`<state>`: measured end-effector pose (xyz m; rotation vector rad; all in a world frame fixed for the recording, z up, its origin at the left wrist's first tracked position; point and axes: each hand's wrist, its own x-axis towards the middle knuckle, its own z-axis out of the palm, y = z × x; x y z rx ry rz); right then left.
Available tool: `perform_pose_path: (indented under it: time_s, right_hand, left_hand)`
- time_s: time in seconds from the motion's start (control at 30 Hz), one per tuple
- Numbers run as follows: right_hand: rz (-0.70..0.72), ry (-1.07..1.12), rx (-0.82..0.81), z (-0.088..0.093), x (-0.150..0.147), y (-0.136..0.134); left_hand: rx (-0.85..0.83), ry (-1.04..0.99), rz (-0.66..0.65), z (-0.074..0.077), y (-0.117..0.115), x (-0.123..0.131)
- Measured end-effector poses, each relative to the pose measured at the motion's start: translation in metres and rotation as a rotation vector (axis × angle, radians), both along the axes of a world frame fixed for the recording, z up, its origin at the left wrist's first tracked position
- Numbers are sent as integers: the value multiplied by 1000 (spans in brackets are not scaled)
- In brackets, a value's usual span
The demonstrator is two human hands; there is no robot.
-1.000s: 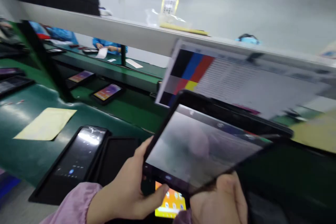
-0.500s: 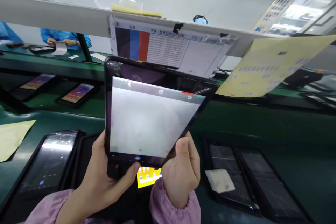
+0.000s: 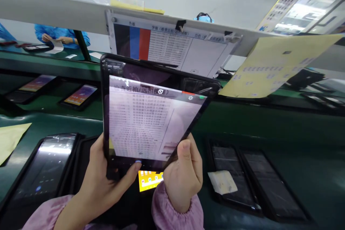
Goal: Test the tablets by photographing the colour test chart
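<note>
1. Leftmost, a yellow paper [image 3: 12, 142] lies on the green tabletop [image 3: 67, 124], and beside it rests a dark tablet in a case [image 3: 50, 169].
2. Beyond these, two lit devices sit on the green shelf, the nearer one [image 3: 79, 97] with an orange and purple screen; behind them, a co-worker's hands hold a white slip [image 3: 56, 46].
3. Next comes the left hand [image 3: 98, 181]. Its fingers grip the lower left of the held tablet [image 3: 151, 122]: the thumb presses on the bottom bezel, while the other fingers wrap behind the edge, mostly out of sight.
4. Between the hands, the held tablet is raised and tilted, its screen showing lines of print. Behind it a printed chart [image 3: 210, 55] hangs from clips; below it glows a yellow screen [image 3: 148, 181].
5. At its lower right edge, the right hand [image 3: 184, 174] is closed, thumb upward and fingers curled round the edge; their hidden tips cannot be made out.
6. Farther right lie two black devices, a pale packet [image 3: 223, 182] on the nearer; above hangs a yellow sheet [image 3: 277, 66].
</note>
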<state>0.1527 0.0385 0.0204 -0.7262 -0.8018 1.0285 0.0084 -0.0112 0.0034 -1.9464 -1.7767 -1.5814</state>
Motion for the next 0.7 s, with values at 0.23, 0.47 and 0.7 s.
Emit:
perform_pose_path:
  time_s: [0.23, 0.47, 0.7]
  right_hand:
    - [26, -27, 53, -1, 0, 1]
    - [-13, -13, -7, -2, 2, 0]
    - [-21, -11, -40, 1, -2, -1]
  left_hand:
    - [7, 52, -47, -3, -2, -4]
    - [-10, 72, -16, -7, -3, -6]
    - [-17, 8, -54, -7, -2, -4]
